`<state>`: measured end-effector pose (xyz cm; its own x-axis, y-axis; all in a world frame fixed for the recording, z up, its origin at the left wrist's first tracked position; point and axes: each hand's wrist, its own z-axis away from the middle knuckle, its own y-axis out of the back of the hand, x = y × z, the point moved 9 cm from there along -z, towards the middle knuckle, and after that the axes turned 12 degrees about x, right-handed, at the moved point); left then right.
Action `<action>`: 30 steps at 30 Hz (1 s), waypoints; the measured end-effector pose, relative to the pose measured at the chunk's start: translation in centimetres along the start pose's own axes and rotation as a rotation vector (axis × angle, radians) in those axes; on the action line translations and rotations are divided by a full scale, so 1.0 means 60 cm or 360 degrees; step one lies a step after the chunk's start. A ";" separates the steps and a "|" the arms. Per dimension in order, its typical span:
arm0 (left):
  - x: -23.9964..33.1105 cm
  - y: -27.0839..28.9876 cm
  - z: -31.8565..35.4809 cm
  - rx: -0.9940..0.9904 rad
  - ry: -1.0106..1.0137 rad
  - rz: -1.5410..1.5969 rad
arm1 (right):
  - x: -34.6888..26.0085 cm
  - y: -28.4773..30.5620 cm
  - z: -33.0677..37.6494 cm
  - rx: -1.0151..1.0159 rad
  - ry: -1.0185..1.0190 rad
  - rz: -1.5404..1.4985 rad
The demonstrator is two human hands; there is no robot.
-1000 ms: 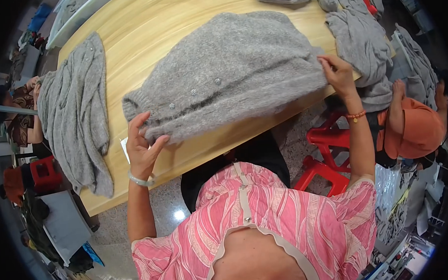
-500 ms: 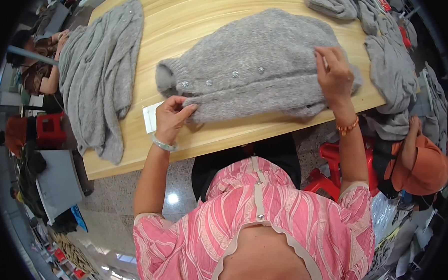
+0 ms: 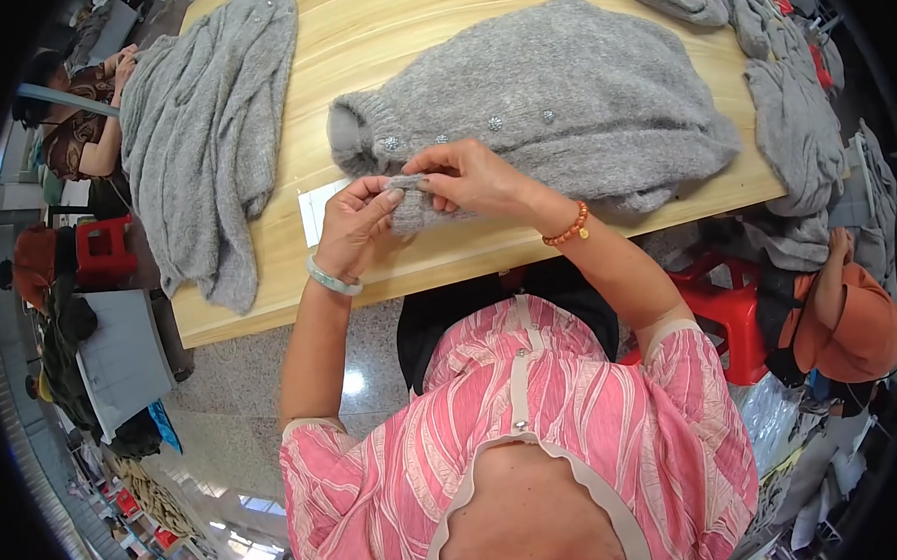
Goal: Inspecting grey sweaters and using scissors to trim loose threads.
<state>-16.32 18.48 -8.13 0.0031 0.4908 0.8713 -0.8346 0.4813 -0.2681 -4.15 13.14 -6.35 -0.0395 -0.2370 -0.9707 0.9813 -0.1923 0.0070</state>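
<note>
A grey fuzzy knitted cardigan (image 3: 571,94) with a row of shiny buttons lies flat on the wooden table (image 3: 398,32). My left hand (image 3: 358,222) and my right hand (image 3: 469,176) meet at its near left edge, both pinching the same bit of grey knit between the fingertips. A pale bangle sits on my left wrist, an orange bead bracelet on my right. A small white paper card (image 3: 315,211) lies on the table just left of my left hand.
Another grey cardigan (image 3: 207,140) hangs over the table's left edge. More grey knitwear (image 3: 791,95) is piled at the right end. A person sits at the far left, another in orange at the right. Red stools (image 3: 725,313) stand under the table.
My right hand left the cardigan's right side and came over to the left edge. Both hands now pinch the knit there, where before they pressed flat on it.
</note>
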 end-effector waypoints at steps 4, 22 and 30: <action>-0.014 -0.001 0.002 -0.0069 0.0082 0.0176 | 0.007 0.007 0.002 0.0018 -0.0043 -0.0051; 0.006 -0.025 0.016 0.0054 -0.0412 -0.0106 | 0.000 0.014 0.025 0.0157 0.0191 -0.0092; 0.039 -0.051 0.058 0.0092 -0.0975 -0.0495 | -0.033 0.026 0.054 0.0625 0.0709 0.0202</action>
<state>-15.71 15.62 -3.84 -0.0506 -0.1708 0.9840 -0.8734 0.4854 0.0394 -3.16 10.23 -3.65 0.2391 0.1238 -0.9631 0.8271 -0.5455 0.1353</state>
